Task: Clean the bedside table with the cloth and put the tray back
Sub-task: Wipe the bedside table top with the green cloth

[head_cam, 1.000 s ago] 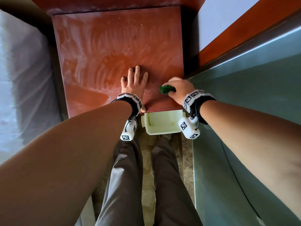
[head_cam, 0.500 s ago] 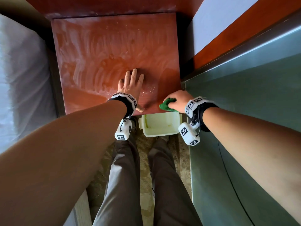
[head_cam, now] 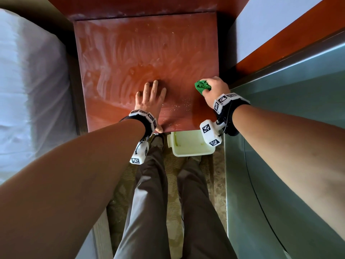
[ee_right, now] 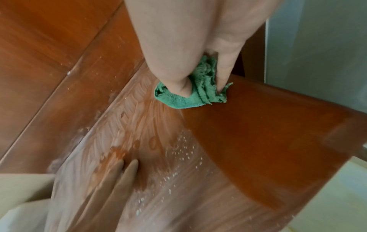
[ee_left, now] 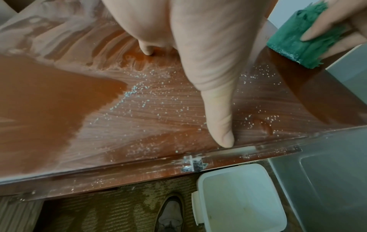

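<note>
My left hand [head_cam: 151, 99] lies flat on the table [head_cam: 130, 43] near its front edge. My right hand [head_cam: 214, 88] presses the cloth [head_cam: 201, 86] on the table's right side. The tray [head_cam: 188, 144] sits on the floor below the front edge, the bed [head_cam: 28, 81] to the left.

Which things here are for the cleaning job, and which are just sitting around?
For the job:
- green cloth, gripped by the right hand
- bedside table, streaky with white crumbs
- left hand, pressed flat on the table
- pale tray, on the floor below the table's front edge

Just there:
- bed at the left
- carpet
- shoe
</note>
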